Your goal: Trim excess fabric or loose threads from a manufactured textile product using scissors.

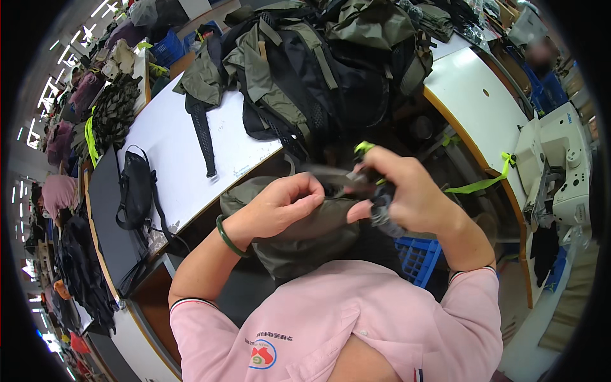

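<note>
While the olive fabric (305, 248) lies between the pink shirt (318, 305) and the tabletop (172, 137) edge, the left hand (280, 207) pinches its upper edge in a closed grip; the right hand (407, 191) grips blurred scissors (347, 179) close by. Beyond, bare white room reaches the piled backpacks (305, 70).

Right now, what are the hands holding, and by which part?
The right hand holds scissors by the handles; the left hand appears to pinch the olive fabric by its upper edge.
</note>
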The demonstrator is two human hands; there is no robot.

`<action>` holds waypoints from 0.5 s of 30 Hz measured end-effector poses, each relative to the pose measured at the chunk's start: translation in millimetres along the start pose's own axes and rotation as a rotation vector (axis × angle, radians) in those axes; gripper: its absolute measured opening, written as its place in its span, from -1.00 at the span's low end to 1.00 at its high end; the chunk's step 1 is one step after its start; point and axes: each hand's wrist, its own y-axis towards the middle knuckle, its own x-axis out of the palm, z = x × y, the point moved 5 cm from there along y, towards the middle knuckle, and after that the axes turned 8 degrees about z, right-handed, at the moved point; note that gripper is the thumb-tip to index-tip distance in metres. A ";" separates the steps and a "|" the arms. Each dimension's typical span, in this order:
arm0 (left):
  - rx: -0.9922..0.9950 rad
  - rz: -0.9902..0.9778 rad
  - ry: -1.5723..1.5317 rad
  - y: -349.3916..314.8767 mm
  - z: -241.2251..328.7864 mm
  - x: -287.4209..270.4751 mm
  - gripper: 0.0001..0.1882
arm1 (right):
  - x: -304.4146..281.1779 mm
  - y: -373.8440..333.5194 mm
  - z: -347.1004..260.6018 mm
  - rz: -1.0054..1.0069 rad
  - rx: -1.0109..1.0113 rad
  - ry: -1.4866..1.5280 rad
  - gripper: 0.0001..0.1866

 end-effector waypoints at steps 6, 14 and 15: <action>0.010 -0.228 -0.073 8.2 3.4 16.4 -0.87 | 9.5 -4.4 31.1 -0.103 0.357 0.239 -0.75; -0.282 -0.300 -0.362 11.5 -24.4 23.9 -0.62 | -11.7 -12.6 48.7 -0.071 0.306 0.130 -0.72; -0.280 -0.298 -0.370 11.7 -26.1 23.3 -0.62 | -24.8 -10.9 44.2 -0.052 0.169 -0.061 -0.68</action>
